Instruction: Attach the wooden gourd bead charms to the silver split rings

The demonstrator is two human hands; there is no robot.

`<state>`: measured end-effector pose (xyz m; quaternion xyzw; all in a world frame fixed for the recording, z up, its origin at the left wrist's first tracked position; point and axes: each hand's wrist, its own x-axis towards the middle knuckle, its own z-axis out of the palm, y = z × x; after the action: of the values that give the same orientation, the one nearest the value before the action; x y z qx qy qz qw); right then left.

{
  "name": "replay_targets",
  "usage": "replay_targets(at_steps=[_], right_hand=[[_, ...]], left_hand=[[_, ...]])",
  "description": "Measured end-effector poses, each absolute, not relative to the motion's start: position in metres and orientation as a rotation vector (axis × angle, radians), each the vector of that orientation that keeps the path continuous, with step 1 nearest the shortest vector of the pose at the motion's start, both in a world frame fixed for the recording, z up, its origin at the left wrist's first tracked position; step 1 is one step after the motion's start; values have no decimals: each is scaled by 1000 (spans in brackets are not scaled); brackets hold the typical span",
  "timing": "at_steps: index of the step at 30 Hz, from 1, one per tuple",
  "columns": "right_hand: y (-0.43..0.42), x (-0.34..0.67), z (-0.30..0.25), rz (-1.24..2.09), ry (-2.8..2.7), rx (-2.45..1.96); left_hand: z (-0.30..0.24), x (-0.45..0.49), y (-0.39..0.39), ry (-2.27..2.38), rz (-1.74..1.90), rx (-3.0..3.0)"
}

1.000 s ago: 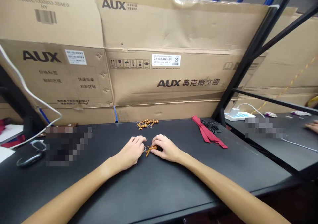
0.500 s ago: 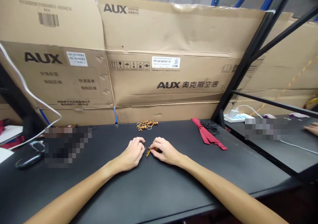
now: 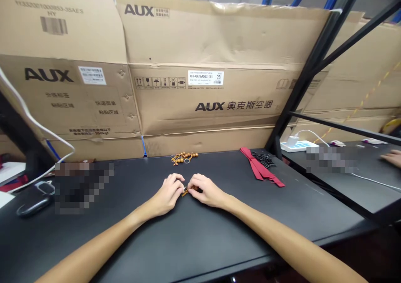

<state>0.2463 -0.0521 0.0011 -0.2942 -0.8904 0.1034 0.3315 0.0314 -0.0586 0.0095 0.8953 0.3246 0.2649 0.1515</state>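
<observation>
On the table (image 3: 200, 241), a charm (image 3: 187, 189) sits between the left hand (image 3: 167, 194) and right hand (image 3: 207, 191), pinched by the right and touching the left. Behind them lies a bead pile (image 3: 183, 158), near the boxes (image 3: 219, 44) along the table's back. Ribbons (image 3: 261, 170) and clips (image 3: 266, 159) lie to the right, beside a post (image 3: 300, 82).

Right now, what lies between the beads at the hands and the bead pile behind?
Bare black table separates the held beads from the bead pile, in the head view.
</observation>
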Motion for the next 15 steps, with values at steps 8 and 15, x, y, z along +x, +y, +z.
replay_targets(at_steps=[8, 15], right_hand=[[-53, 246, 1, 325, -2253, -798], [-55, 246, 5, 342, -2234, -795]], left_hand=[[12, 32, -61, 924, 749, 2603], [11, 32, -63, 922, 764, 2637]])
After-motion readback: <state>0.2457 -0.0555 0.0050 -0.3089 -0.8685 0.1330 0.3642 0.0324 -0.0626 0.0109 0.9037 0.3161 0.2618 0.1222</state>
